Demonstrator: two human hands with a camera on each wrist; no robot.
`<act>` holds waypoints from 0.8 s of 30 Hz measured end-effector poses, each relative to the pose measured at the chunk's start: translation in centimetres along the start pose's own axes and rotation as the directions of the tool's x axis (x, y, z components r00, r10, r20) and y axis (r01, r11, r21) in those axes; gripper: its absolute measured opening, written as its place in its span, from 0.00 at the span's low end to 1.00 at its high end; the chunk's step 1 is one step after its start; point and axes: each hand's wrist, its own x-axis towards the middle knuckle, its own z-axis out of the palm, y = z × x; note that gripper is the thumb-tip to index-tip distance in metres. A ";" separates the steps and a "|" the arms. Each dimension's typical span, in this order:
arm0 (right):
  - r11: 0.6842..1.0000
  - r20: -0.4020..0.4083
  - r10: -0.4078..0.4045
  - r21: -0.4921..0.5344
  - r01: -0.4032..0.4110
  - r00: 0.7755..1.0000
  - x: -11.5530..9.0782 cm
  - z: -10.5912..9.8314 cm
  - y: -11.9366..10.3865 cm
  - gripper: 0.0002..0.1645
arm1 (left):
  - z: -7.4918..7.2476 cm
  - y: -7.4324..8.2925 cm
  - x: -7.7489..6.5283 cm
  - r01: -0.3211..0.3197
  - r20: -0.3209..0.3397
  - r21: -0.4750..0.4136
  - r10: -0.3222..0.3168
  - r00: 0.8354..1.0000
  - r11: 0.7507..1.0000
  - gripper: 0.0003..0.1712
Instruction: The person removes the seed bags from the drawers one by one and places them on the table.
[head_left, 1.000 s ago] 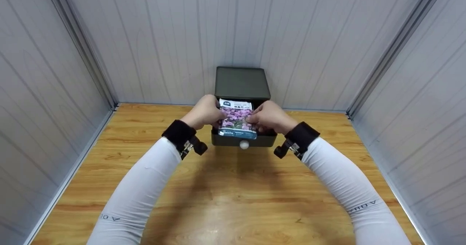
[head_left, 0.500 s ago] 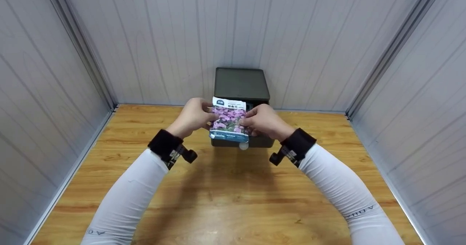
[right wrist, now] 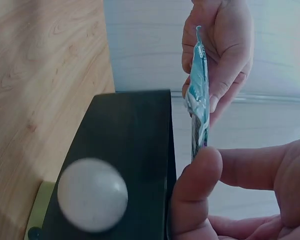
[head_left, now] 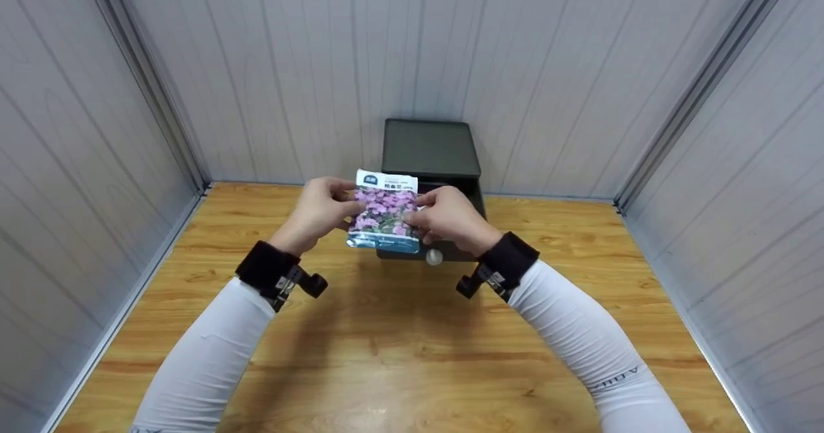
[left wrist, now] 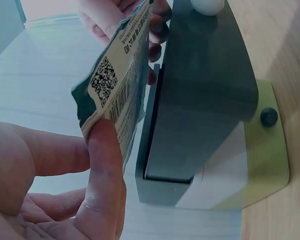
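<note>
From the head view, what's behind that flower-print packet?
Behind the packet, the pulled-out dark drawer shows below and to the right, with its white knob. The drawer's left side is covered; the packet and right hand hide most of its inside.

a flat, rectangular packet (head_left: 384,211) shows pink-purple flowers beneath a white top strip, with a blue band along the bottom; its pale back carries a qr code and a barcode. fingers (left wrist: 104,155) of the left hand (head_left: 314,211) and right hand (head_left: 452,217) pinch opposite sides, holding it picture side up, clear of the dark drawer (left wrist: 205,95).
</note>
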 end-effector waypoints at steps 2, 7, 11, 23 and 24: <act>1.000 0.007 -0.003 0.000 0.003 1.000 0.1 0.5 -0.2 0.32 | -0.4 -0.2 -0.2 0.006 -0.003 -0.014 -0.006 1.000 1.000 0.30; 1.000 0.018 -0.013 -0.023 0.014 1.000 0.3 1.4 -0.6 0.33 | -1.2 -0.6 -0.5 0.016 -0.014 -0.029 -0.016 1.000 0.999 0.30; 0.999 0.019 -0.031 -0.042 0.031 0.999 0.3 1.8 -1.0 0.35 | -1.9 -0.7 -0.6 0.015 -0.031 -0.014 -0.016 0.999 1.000 0.31; 0.992 0.063 -0.079 -0.091 0.084 0.995 0.1 3.6 -2.3 0.41 | -4.0 -1.4 -1.4 0.002 -0.027 0.039 -0.001 1.000 0.999 0.31; 0.992 0.068 -0.078 -0.093 0.084 0.995 0.1 3.7 -2.3 0.42 | -4.2 -1.5 -1.5 0.004 -0.025 0.039 -0.003 1.000 0.999 0.32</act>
